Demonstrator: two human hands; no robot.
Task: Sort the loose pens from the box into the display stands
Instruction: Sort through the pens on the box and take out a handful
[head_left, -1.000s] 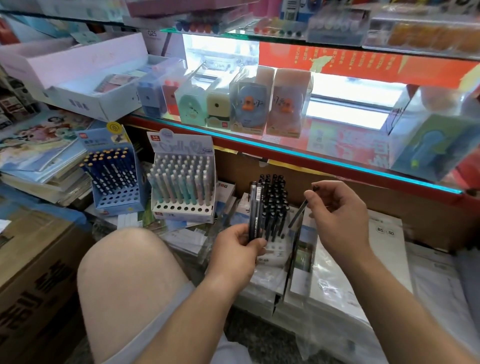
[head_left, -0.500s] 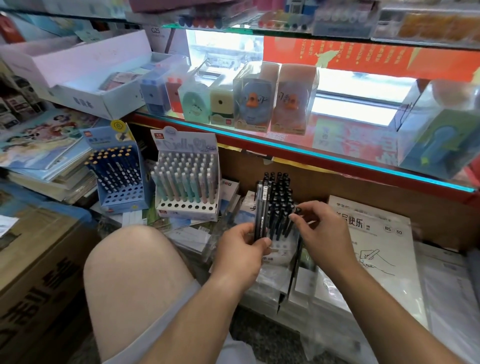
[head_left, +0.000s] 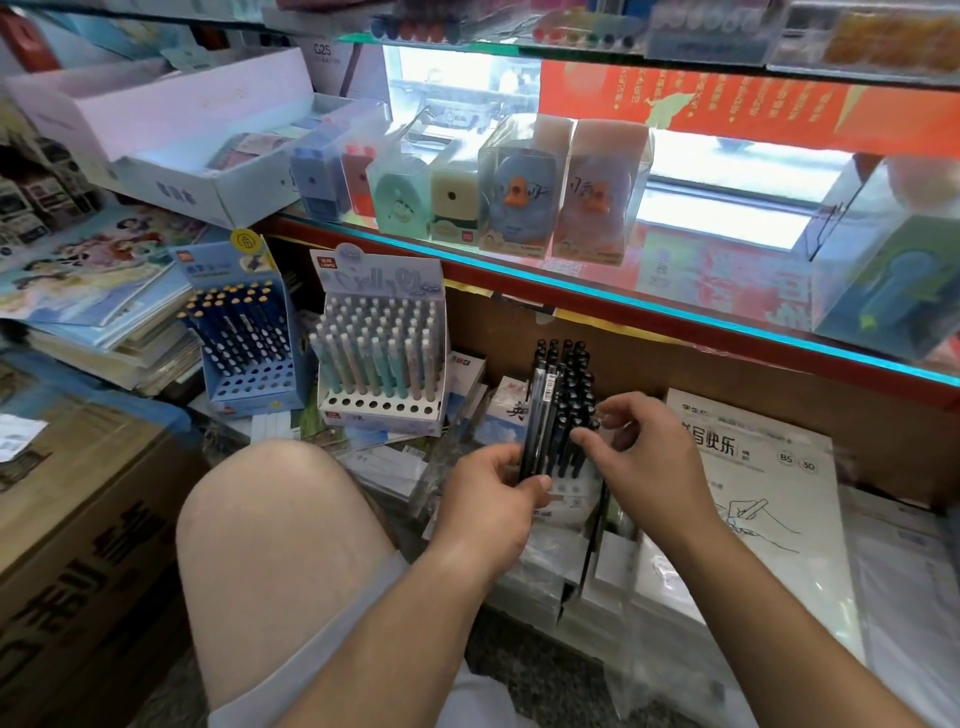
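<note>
Loose black pens (head_left: 540, 415) stand upright, clasped in my left grip (head_left: 483, 509), just left of the black-pen display stand (head_left: 569, 488). My right grip (head_left: 649, 462), nearer the stand, curls over its caps; whether it pinches one I cannot tell.

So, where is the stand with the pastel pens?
In the head view, the pastel stand sits left of centre, below the glass shelf, between the blue stand and the black pens.

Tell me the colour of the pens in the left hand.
Black; the left hand grips a bunch of pens, seen clearly in the head view.
</note>
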